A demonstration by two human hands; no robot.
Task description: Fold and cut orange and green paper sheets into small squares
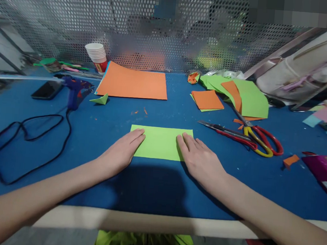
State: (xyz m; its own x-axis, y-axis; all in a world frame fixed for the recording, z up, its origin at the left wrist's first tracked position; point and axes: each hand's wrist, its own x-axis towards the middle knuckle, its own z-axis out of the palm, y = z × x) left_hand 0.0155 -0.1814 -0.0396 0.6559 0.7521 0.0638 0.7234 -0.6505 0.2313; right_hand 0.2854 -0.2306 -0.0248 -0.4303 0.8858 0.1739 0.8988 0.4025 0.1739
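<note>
A green paper rectangle [160,143] lies flat on the blue table mat [152,189], near the front edge. My left hand [126,146] rests on its left end, palm down, with the fingers lying flat. On the right end lies my right hand [199,155], palm down, its fingers slightly spread. Neither hand is wrapped round anything. Scissors with red and yellow handles [259,141] lie to the right of the paper. Behind it are tiny orange scraps [145,111].
At the back stand an orange paper stack [134,83], paper cups [96,55] and green sheets [253,97]. Small orange squares [207,100] lie back right. A glue gun [74,91], its black cord and a phone [47,90] are left. A purple object [322,171] lies far right.
</note>
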